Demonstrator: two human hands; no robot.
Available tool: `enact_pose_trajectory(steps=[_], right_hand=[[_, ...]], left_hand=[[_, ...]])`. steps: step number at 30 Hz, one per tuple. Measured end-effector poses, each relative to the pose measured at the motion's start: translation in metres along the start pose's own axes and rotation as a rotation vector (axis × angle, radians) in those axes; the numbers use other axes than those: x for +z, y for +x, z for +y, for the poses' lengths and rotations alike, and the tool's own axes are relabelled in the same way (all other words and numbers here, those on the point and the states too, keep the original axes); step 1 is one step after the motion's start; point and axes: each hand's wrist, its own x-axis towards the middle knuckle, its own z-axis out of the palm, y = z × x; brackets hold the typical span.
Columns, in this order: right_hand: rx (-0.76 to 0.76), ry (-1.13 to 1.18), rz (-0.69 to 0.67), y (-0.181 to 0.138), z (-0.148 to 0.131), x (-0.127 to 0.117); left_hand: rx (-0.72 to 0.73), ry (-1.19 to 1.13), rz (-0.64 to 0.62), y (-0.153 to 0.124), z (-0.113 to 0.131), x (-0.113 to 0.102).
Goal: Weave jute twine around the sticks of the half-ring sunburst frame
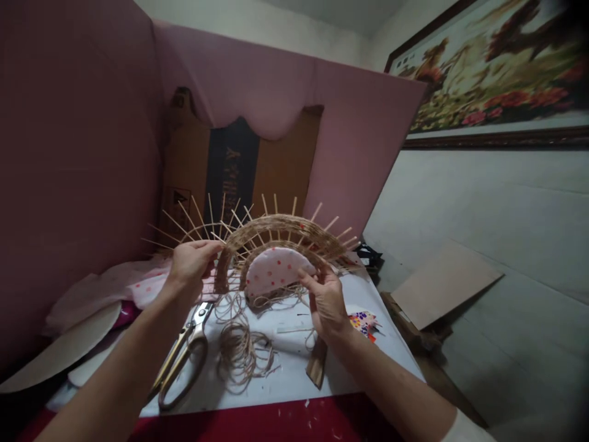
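Observation:
A half-woven wicker basket frame with thin spokes sticking out all round is held up above the white table, tilted on edge. My left hand pinches a spoke or strand at the frame's left side. My right hand grips the lower right rim, fingers curled round it. A white cloth piece with red dots sits inside the arch. Loose coils of brown twine hang from the frame down onto the table.
Large gold-handled scissors lie on the table under my left forearm. Dotted fabric and paper sheets are at the left, a patterned scrap at the right. Pink panels and a cardboard box stand behind. A board leans on the floor.

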Motion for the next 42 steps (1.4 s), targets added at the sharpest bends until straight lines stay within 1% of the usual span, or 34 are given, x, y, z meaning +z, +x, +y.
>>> enact_pose_trajectory(steps=[2, 4, 7, 9, 10, 13, 17, 21, 23, 27, 31, 36, 39, 42], right_hand=[[-0.036, 0.072, 0.01, 0.012, 0.0, 0.003], [-0.027, 0.158, 0.009, 0.019, 0.0, 0.003], [0.102, 0.243, 0.029, 0.02, 0.001, 0.0], [0.189, 0.274, 0.061, 0.016, 0.002, -0.005], [0.217, 0.283, 0.082, 0.014, 0.001, -0.009], [0.231, 0.308, 0.164, 0.008, -0.001, -0.023], [0.25, 0.309, 0.21, 0.005, -0.001, -0.043], [0.229, 0.298, 0.215, 0.004, 0.001, -0.057], [0.212, 0.323, 0.226, 0.005, 0.0, -0.061], [0.21, 0.37, 0.261, 0.009, -0.006, -0.065], [0.209, 0.409, 0.297, 0.014, -0.011, -0.071], [0.148, 0.416, 0.308, 0.018, -0.016, -0.076], [0.161, 0.431, 0.325, 0.019, -0.018, -0.077], [0.171, 0.44, 0.324, 0.02, -0.019, -0.078]], left_hand=[[0.018, -0.019, -0.012, -0.003, 0.008, 0.009], [0.044, -0.036, -0.026, -0.006, 0.015, 0.019], [0.087, -0.048, -0.063, -0.01, 0.02, 0.036], [0.123, -0.042, -0.091, -0.015, 0.018, 0.046], [0.143, -0.036, -0.109, -0.018, 0.016, 0.05], [0.209, 0.013, -0.173, -0.029, 0.008, 0.058], [0.313, 0.13, -0.227, -0.041, -0.001, 0.059], [0.552, 0.452, -0.217, -0.047, -0.006, 0.059], [0.644, 0.553, -0.203, -0.049, -0.008, 0.06], [0.783, 0.596, -0.186, -0.05, -0.012, 0.061], [0.881, 0.633, -0.196, -0.05, -0.012, 0.06], [0.968, 0.674, -0.187, -0.052, -0.009, 0.059], [1.014, 0.694, -0.193, -0.053, -0.007, 0.059], [1.022, 0.721, -0.202, -0.055, -0.005, 0.057]])
